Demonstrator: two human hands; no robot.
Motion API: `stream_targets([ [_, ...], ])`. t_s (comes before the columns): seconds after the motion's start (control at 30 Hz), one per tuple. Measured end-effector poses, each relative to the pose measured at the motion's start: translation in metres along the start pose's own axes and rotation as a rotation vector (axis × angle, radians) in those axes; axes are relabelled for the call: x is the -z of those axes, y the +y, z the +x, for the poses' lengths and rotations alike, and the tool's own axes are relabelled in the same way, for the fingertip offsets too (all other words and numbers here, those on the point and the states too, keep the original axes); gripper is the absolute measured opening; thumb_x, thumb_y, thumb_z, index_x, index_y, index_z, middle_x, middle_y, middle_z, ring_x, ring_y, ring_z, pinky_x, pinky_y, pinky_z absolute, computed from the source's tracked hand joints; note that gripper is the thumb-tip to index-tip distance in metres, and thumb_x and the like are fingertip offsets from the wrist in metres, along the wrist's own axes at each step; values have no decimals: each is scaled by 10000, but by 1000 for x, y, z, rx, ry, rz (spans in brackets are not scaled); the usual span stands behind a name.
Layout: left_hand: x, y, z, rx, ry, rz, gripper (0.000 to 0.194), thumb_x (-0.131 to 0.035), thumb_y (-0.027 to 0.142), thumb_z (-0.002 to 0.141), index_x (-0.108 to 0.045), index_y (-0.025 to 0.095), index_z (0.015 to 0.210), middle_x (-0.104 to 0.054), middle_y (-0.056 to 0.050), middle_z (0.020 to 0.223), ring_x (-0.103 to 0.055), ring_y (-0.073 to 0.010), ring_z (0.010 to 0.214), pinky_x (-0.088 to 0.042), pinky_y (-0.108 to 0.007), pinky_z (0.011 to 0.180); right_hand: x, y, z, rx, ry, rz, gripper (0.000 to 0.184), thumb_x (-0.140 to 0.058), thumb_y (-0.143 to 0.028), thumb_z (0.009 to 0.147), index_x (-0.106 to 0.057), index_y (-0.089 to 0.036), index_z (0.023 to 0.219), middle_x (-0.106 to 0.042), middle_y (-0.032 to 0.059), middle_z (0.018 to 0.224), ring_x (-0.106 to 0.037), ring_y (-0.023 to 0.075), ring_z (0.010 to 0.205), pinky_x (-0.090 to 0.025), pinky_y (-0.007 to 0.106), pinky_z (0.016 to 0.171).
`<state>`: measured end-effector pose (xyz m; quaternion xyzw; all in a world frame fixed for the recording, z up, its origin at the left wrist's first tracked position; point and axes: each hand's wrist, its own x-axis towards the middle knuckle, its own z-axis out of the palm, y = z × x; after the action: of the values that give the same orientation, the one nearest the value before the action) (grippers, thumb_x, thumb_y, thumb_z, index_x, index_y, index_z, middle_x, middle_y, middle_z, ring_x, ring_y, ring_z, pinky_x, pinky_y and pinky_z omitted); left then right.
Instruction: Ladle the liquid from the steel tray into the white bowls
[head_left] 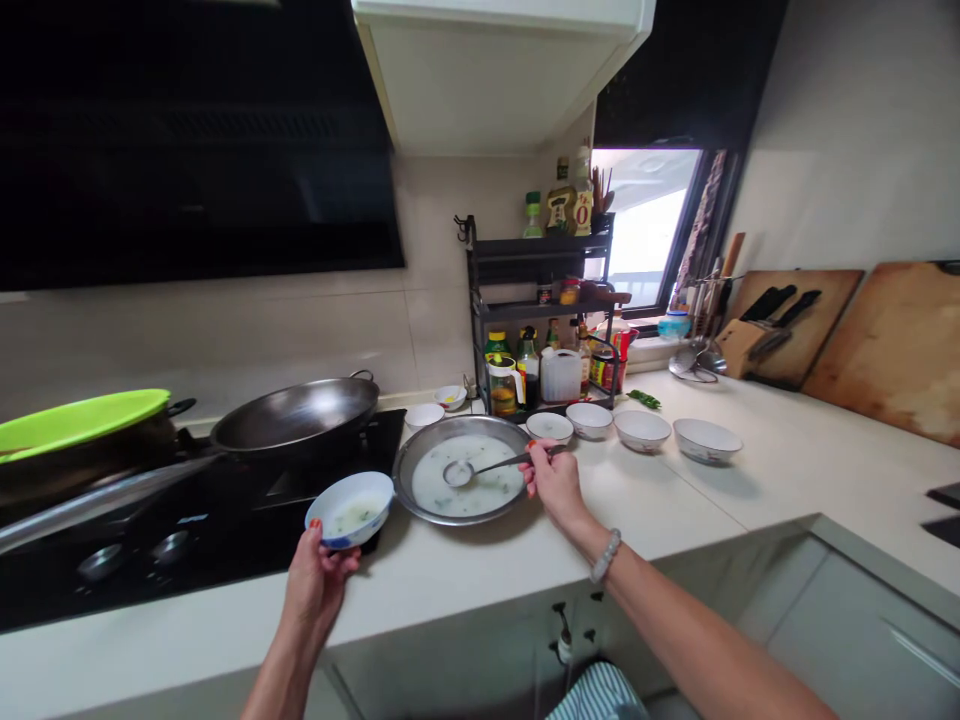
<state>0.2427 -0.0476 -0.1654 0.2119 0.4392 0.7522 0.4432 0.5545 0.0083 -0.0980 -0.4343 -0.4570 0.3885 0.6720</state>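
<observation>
My left hand is closed on the rim and side of a white bowl, held tilted over the front edge of the stove. A little pale soup with green bits lies in that bowl. In my right hand is the dark handle of a ladle. The ladle's head rests at the surface of milky soup in a wide steel basin on the counter. Behind my right hand stands a small bowl with some pale liquid in it.
Several white bowls, among them one at the right, line the counter. A wok and a pot under a green basket sit on the stove. Behind stand a seasoning rack, a knife block and cutting boards.
</observation>
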Motion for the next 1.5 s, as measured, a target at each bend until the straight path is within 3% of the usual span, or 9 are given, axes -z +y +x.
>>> stream_targets([
  [0.57,4,-6,3,-21,-43,-26,175,-498,269,875,-516,161,1012,-614,-15,661,-590,-132,422,-455,-181,314,-5,-6,3,16,-1,-16,219,-594,-392,741,-551,-180,774,-575,-6,474,-483,115,350,-348,201,281],
  [0.97,4,-7,4,-29,-63,-35,247,-530,323,861,-501,146,1029,-615,-23,700,-600,-132,429,-455,-187,310,7,-38,11,60,-2,-82,254,-632,-399,703,-566,-158,745,-590,8,481,-477,108,332,-347,204,275],
  [1.5,3,-13,6,-36,-62,-40,391,-629,468,778,-475,165,972,-589,1,682,-581,-113,416,-436,-172,313,-6,-31,9,4,4,-43,203,-668,-345,688,-580,-164,714,-579,9,482,-493,111,351,-362,196,273],
])
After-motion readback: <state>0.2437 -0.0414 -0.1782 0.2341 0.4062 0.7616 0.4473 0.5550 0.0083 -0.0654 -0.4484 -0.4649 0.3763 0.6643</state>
